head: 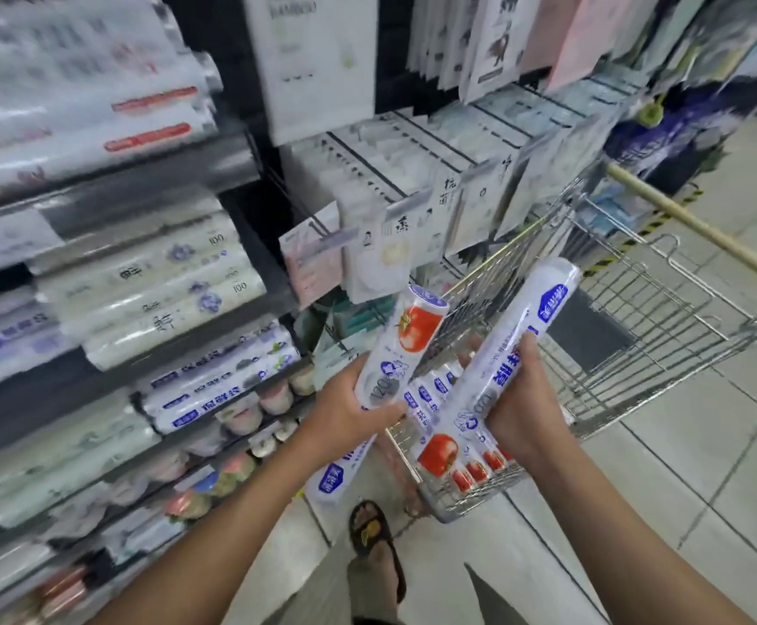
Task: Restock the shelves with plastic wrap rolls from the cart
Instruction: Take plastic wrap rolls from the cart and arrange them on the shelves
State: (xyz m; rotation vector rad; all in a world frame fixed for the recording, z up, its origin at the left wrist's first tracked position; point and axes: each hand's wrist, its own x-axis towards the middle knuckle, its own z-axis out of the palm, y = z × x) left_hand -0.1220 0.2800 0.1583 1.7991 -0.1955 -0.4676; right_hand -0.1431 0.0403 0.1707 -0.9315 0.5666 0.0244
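Left grip: closed around the lower middle of one plastic wrap roll, fingers wrapped over the printed sleeve. The roll is tilted, its tomato-printed end up and to the right, its blue-labelled end down past the wrist.

Right grip: closed around the middle of a second roll, thumb on the near face. This roll is also tilted, blue-labelled end up and to the right, tomato-printed end low, over the near corner of the cart.

The two rolls lie near each other, roughly parallel; contact between them cannot be determined. Both are held above the cart's near end, clear of the shelving.

Inside the wire cart, between the two grips, further rolls of the same print lie in the basket.

The shelves stand to the left, tiers stocked with rolls lying lengthwise; detail is blurred. Hanging packets fill the rack behind the cart. A sandalled foot stands on the tiled floor.
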